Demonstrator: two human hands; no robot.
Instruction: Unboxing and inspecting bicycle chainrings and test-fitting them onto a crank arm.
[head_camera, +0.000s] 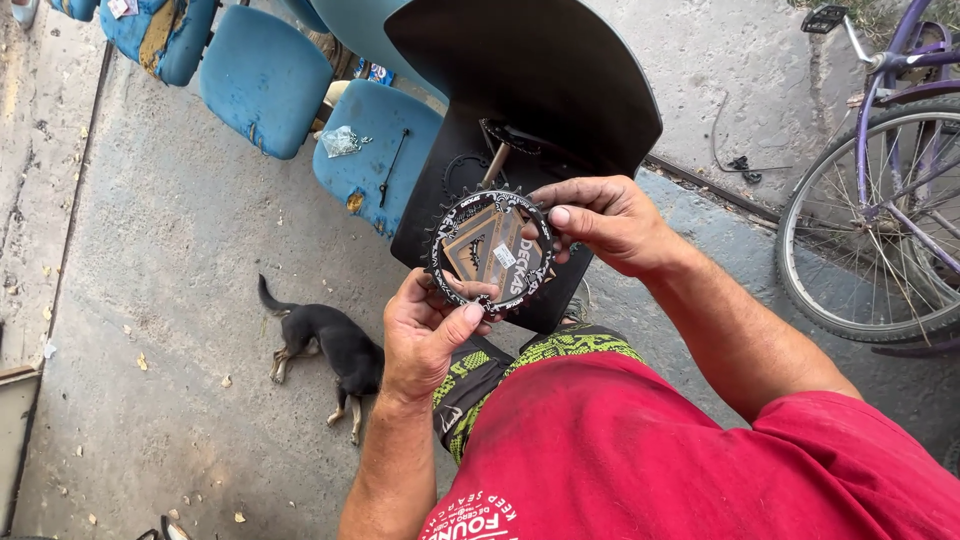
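Above the knees, head view: both hands hold a black toothed chainring on its printed card backing. Left hand comes up from below, thumb pressed over the lower rim, fingers curled behind. Right hand reaches from the right, forearm raised, fingertips pinching the right edge. Ring's far face hidden. Behind it a black chair carries small dark parts, hard to make out. A dog lies on the concrete below.

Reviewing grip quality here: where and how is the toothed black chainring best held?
By the rim, at opposite edges, as the left hand and right hand do on the chainring. Its flat ring shape and open centre suit fingertip pinches from the sides, probably avoiding pressure on the pointed teeth.
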